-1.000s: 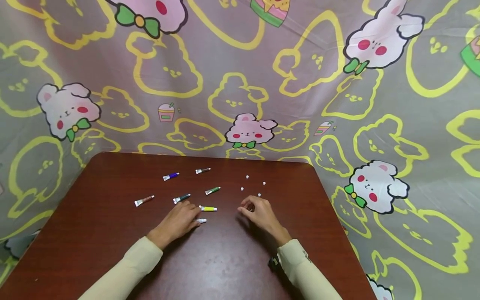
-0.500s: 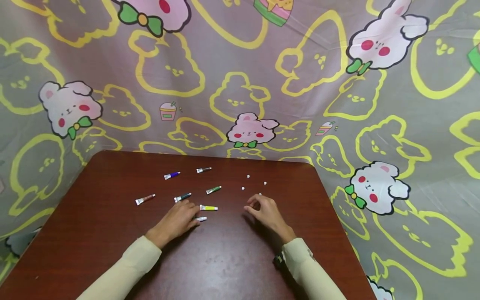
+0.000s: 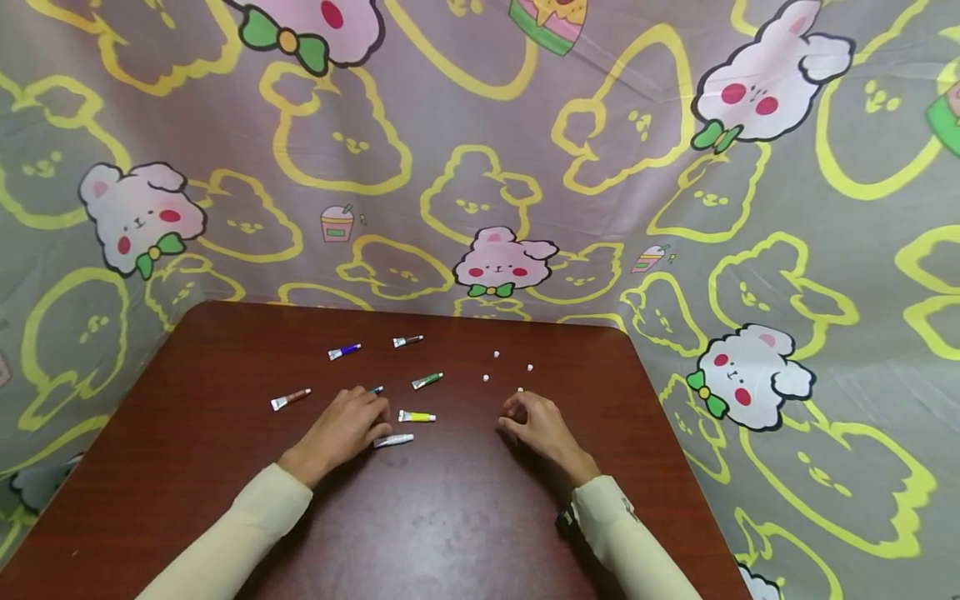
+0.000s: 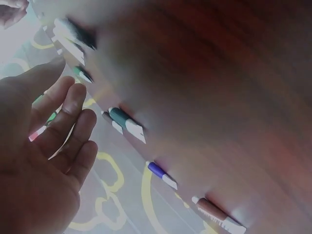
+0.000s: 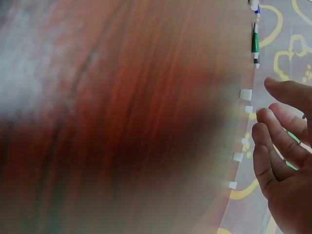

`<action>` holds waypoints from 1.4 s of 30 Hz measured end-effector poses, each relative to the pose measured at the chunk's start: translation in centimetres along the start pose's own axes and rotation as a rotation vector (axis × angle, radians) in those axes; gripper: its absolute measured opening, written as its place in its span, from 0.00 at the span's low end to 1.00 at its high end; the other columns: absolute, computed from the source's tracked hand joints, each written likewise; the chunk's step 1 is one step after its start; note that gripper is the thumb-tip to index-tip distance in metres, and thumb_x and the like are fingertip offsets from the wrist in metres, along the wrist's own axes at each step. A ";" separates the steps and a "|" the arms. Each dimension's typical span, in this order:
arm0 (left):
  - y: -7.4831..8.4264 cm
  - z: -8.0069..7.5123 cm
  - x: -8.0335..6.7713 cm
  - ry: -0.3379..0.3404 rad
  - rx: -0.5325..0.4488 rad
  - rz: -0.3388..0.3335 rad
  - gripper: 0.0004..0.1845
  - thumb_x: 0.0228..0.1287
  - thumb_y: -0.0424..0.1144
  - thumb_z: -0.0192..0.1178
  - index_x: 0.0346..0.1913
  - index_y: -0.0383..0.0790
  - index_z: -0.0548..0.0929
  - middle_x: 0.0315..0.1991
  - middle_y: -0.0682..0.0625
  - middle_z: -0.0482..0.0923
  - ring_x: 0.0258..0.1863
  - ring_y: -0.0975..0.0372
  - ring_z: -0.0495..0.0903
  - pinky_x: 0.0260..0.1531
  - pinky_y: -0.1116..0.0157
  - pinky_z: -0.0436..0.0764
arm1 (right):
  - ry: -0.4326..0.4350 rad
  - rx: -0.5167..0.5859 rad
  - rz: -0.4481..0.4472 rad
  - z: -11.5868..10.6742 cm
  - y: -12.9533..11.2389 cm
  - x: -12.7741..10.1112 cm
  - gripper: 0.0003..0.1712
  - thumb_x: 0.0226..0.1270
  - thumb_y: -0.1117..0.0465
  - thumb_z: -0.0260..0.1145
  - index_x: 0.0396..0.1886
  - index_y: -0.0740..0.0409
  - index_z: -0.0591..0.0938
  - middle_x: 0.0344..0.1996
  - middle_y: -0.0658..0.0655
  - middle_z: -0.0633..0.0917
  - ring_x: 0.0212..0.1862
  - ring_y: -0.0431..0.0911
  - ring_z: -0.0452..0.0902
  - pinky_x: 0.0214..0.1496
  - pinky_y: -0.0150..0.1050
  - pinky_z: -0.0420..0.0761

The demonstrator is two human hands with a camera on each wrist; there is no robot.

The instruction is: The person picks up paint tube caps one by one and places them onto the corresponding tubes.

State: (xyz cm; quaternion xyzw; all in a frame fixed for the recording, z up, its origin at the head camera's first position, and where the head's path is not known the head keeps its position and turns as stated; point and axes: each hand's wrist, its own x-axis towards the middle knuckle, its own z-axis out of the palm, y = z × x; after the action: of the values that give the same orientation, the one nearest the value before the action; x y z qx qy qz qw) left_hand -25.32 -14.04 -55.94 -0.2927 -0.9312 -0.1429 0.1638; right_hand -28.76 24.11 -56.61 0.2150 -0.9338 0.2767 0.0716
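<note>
My left hand [image 3: 337, 429] hovers low over the left middle of the table, fingers loosely bent and holding nothing. It hides most of a teal paint tube [image 3: 377, 390], whose tip shows past the knuckles; the left wrist view shows this teal tube [image 4: 126, 123] beyond the fingers. Right beside the thumb lies a silver-white tube [image 3: 393, 440], with a yellow tube [image 3: 417, 417] just behind it. Farther right, my right hand [image 3: 546, 433] is relaxed, thumb and fingers apart with nothing between them. Small white caps [image 3: 520, 390] stand in front of its fingers, and several white caps [image 5: 245, 94] show in the right wrist view.
Other tubes lie around: brown [image 3: 290, 400] at left, purple-blue [image 3: 344, 352] and dark [image 3: 408, 341] at the back, green [image 3: 427, 381] near the middle. A cartoon-printed curtain [image 3: 480, 192] surrounds the back and sides of the brown table [image 3: 465, 517].
My left hand has drawn back left from the silver-white tube, uncovering it, and now covers most of the teal tube. My right hand has shifted a little to the right.
</note>
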 end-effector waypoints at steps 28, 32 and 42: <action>-3.7 -0.4 1.1 0.028 0.045 -0.104 0.14 0.61 0.37 0.80 0.43 0.37 0.87 0.38 0.44 0.87 0.41 0.48 0.82 0.42 0.49 0.78 | -0.085 -0.077 -0.027 0.6 0.2 0.4 0.10 0.63 0.57 0.82 0.39 0.54 0.90 0.31 0.48 0.87 0.36 0.42 0.83 0.43 0.40 0.82; -4.1 -0.2 1.2 0.016 0.039 -0.115 0.13 0.59 0.36 0.81 0.41 0.37 0.86 0.37 0.44 0.86 0.41 0.47 0.82 0.42 0.49 0.79 | -0.075 -0.088 -0.043 0.7 0.4 0.3 0.09 0.63 0.57 0.82 0.37 0.53 0.89 0.30 0.47 0.86 0.35 0.41 0.82 0.41 0.39 0.82; -4.7 -0.4 1.6 -0.041 0.038 -0.148 0.12 0.60 0.37 0.80 0.39 0.39 0.85 0.37 0.44 0.85 0.40 0.47 0.81 0.42 0.47 0.79 | -0.048 -0.130 -0.094 1.0 0.5 0.3 0.07 0.66 0.58 0.80 0.34 0.52 0.88 0.28 0.45 0.83 0.32 0.38 0.78 0.38 0.36 0.79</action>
State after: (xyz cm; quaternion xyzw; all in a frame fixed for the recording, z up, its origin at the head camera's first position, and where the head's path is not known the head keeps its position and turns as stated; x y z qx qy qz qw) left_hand -29.22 -17.06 -55.74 -0.2229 -0.9559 -0.1310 0.1393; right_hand -29.26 23.84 -57.61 0.2599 -0.9402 0.2065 0.0760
